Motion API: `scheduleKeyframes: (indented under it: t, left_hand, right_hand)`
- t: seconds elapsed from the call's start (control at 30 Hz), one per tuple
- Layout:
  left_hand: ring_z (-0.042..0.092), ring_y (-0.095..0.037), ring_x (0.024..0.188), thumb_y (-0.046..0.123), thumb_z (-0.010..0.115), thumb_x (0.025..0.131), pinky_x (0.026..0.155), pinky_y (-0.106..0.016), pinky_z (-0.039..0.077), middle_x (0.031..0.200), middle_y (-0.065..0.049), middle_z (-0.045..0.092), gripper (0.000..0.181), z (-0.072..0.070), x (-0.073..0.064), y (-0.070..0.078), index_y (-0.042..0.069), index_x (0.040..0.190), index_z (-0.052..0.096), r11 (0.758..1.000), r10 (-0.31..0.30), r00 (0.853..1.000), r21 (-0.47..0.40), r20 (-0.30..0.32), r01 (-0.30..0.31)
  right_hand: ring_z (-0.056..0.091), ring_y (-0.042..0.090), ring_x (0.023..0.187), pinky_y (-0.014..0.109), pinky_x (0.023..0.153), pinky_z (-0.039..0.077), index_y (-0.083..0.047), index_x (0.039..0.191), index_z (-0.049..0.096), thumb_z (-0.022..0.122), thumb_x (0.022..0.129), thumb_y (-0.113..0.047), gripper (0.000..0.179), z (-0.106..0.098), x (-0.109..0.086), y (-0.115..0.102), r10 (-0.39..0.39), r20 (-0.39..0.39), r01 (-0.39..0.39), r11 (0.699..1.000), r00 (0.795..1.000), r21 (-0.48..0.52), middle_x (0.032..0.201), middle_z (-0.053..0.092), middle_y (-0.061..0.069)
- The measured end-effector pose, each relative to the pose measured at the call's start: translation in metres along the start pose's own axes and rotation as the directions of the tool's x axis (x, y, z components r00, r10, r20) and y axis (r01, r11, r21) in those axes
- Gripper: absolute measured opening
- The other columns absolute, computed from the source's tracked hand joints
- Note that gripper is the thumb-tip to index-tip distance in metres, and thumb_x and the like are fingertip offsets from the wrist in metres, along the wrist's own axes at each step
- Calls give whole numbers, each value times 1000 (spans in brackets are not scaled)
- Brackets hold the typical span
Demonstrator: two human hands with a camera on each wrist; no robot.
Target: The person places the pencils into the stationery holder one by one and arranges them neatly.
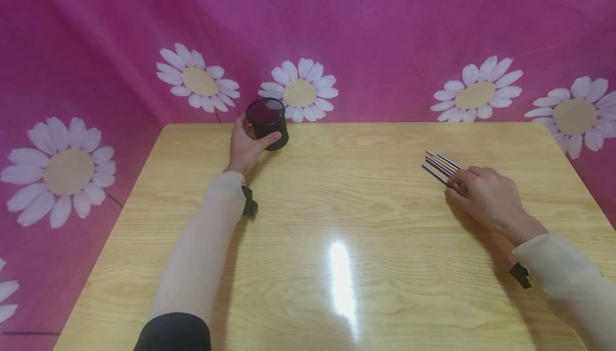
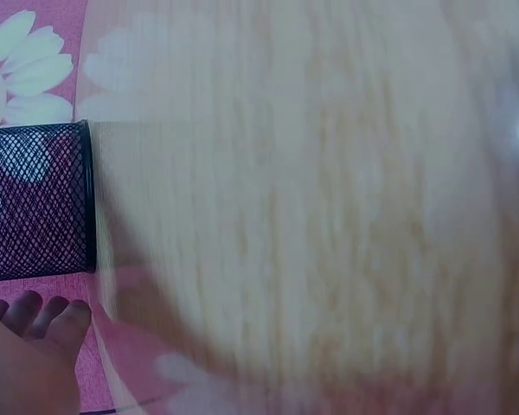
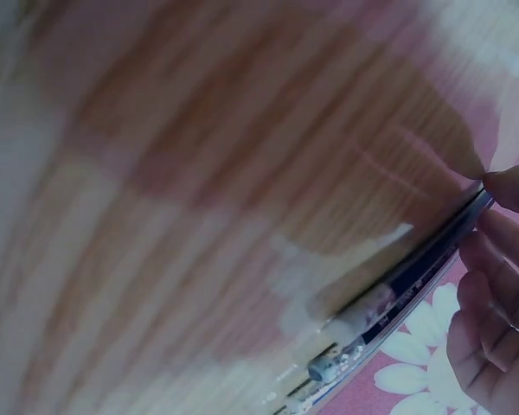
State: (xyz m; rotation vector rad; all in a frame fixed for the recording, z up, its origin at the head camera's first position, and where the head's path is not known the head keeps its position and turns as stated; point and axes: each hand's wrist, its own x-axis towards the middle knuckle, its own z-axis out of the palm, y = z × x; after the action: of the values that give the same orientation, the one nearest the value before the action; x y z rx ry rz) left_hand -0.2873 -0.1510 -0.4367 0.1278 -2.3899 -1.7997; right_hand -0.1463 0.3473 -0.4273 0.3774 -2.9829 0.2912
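Note:
A black mesh pen holder [image 1: 274,131] stands upright near the table's back edge, left of centre. My left hand [image 1: 244,147] is at its left side. In the head view the thumb overlaps the holder's front, while the left wrist view shows a gap between the visible fingertips [image 2: 72,322] and the mesh wall [image 2: 35,203]. Over the right part of the table, my right hand [image 1: 486,193] pinches a bundle of several slim pens or pencils [image 1: 440,165]. Their free ends point to the back left, and the other ends are hidden by the hand.
The light wood-grain table [image 1: 337,196] carries a bright glare spot [image 1: 341,276] near its middle. A pink cloth [image 1: 375,35] with large white daisies hangs behind the table and along both sides.

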Motion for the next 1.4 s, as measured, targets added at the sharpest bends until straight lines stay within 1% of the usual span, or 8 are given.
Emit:
scheduleKeyframes:
  t: [0.1,0.27,0.57,0.77,0.93,1.07,1.3,1.4]
  left_hand:
    - [58,-34,137,8,93,87,117,-39,46,152,-20,57,85,1,1,-1,0,157,45,999,20,1000,-49,-6,-20]
    - [62,-33,127,11,92,89,110,-40,50,142,-20,65,72,2,1,-3,-2,148,54,999,13,1000,-42,-11,-14]
    - [62,-34,126,16,93,88,107,-43,53,140,-19,63,69,1,0,-2,-1,144,56,1000,-20,1000,-20,-4,20]
    - [63,-33,121,16,93,88,105,-43,54,138,-19,64,69,-4,-3,-1,-2,143,57,1000,-2,1000,-6,4,2]
    - [63,-31,119,18,93,88,102,-41,54,137,-17,65,68,-7,-5,1,0,143,58,999,16,1000,28,23,-17]
    - [64,-32,120,19,92,89,104,-42,54,137,-19,66,69,-8,-7,4,-1,145,58,998,30,998,55,49,-33]
    - [65,-36,122,18,92,89,107,-46,55,134,-22,64,72,-7,-11,9,-3,148,57,997,50,993,59,106,-57]
    - [66,-37,123,19,93,89,107,-47,55,134,-22,64,72,-5,-12,12,-2,147,57,997,52,991,57,126,-59]
  right_hand:
    - [60,28,74,54,63,53,1,107,75,83,93,-19,26,1,1,1,23,31,-23,1000,999,-5,85,67,8]
    - [60,29,75,55,68,54,2,109,76,83,94,-18,26,2,2,-1,45,60,-44,999,997,-16,87,70,11]
    - [61,29,73,58,65,54,0,105,77,83,91,-17,23,4,-1,3,0,8,0,1000,1000,-10,85,72,10]
    - [59,28,73,55,65,53,1,106,76,83,92,-17,23,5,0,2,2,16,-2,1000,1000,-6,84,70,8]
    - [57,27,72,51,64,51,1,107,76,83,93,-17,24,6,1,2,9,24,-9,1000,1000,-9,81,67,5]
    - [56,26,72,47,62,48,1,107,76,83,93,-17,24,6,0,3,4,20,-4,1000,1000,-5,80,65,3]
    - [57,27,71,50,59,48,-1,106,76,83,93,-17,22,6,-1,4,-9,2,9,1000,1000,-8,81,65,3]
    - [56,26,71,47,58,45,0,106,76,83,92,-16,22,6,-1,5,-11,1,11,1000,1000,-8,79,62,2]
